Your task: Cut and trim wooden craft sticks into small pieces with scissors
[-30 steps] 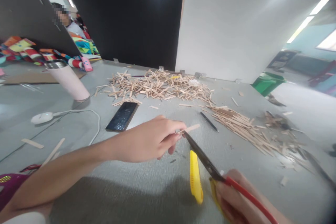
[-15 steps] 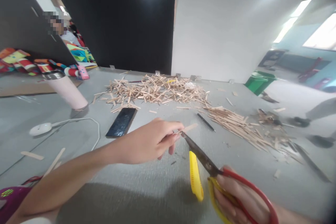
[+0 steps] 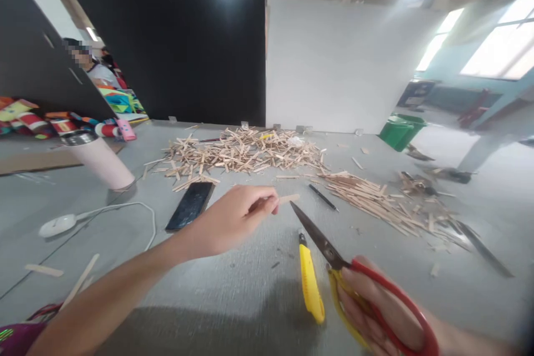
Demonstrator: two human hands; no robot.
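Wooden stick [image 3: 288, 198]: we pinch it in our left hand [image 3: 233, 221] above the table [image 3: 233, 295]; our right hand [image 3: 375, 308] grips the scissors [image 3: 334, 258], blades shut, just beside the stick's tip

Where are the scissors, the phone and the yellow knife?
scissors [image 3: 319, 240], head view, on the dark blades.
phone [image 3: 189, 206], head view, middle of the black screen.
yellow knife [image 3: 311, 285], head view, on the yellow handle.

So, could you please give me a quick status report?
Left hand pinching wooden stick. Right hand holding scissors, blades shut, clear of stick. Yellow utility knife beside scissors.
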